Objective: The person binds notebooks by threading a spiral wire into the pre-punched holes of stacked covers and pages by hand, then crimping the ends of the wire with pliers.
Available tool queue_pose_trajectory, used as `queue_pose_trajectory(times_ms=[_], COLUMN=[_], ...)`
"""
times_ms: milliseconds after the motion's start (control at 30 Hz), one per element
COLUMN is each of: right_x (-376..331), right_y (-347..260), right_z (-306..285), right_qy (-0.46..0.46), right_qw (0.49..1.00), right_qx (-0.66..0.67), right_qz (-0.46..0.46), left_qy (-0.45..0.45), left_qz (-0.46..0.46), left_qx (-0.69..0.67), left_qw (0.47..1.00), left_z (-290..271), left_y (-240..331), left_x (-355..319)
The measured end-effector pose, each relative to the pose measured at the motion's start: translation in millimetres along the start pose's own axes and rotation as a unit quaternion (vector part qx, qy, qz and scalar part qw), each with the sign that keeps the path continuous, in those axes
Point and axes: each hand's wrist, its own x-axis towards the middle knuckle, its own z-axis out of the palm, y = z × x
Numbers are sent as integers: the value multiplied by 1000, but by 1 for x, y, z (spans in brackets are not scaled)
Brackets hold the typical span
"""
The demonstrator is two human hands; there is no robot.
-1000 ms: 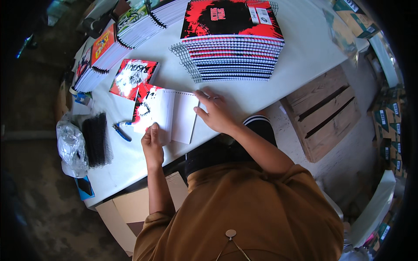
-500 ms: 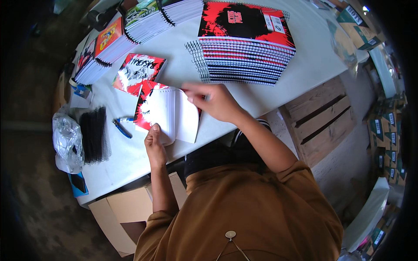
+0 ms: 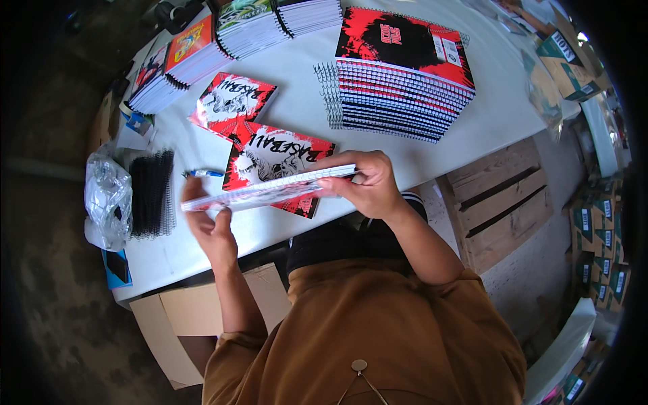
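notebook block (image 3: 270, 192), thin, edge-on, raised just above white table (image 3: 472, 128). right hand (image 3: 364, 185) pinching its right end; left hand (image 3: 209, 226) gripping its left end. red-and-black cover (image 3: 277, 158) lying flat beneath. blue pen (image 3: 202, 173) beside; black spiral coils (image 3: 150, 192) further left; tall spiral notebook stack (image 3: 405, 74) beyond.

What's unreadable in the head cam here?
- Notebook held edge-on: neither face shows.
- Left hand: its fingers are behind the notebook.
- Red cover on the table: near edge covered by the notebook.
- Boxes at the right rim: bent and dimmed by the fisheye.
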Motion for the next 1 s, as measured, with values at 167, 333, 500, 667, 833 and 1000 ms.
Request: queue_pose_trajectory(times_ms=[167,333,500,667,833,1000], right_x=[-10,-6,-13,-11,-12,-9], right_y=[23,6,18,13,15,18], right_z=[-20,-26,-31,-29,-29,-37], right_qy=[22,-30,-76,-82,-43,10], right_qw=[998,999,990,991,997,992], right_qx=[-9,-4,-118,-105,-58,-126], right_qz=[65,19,-28,22,4,6], left_qy=[-83,-155,-140,-5,40,20], left_qz=[-181,-176,30,-73,-16,-16], left_qx=[-68,-54,371,646,561,319], left_qw=[978,971,917,760,827,948], left_z=[25,29,-63,-118,-112,-92], left_y=[-59,-59,-108,-119,-97,-47], left_x=[-24,-37,78,129,130,131])
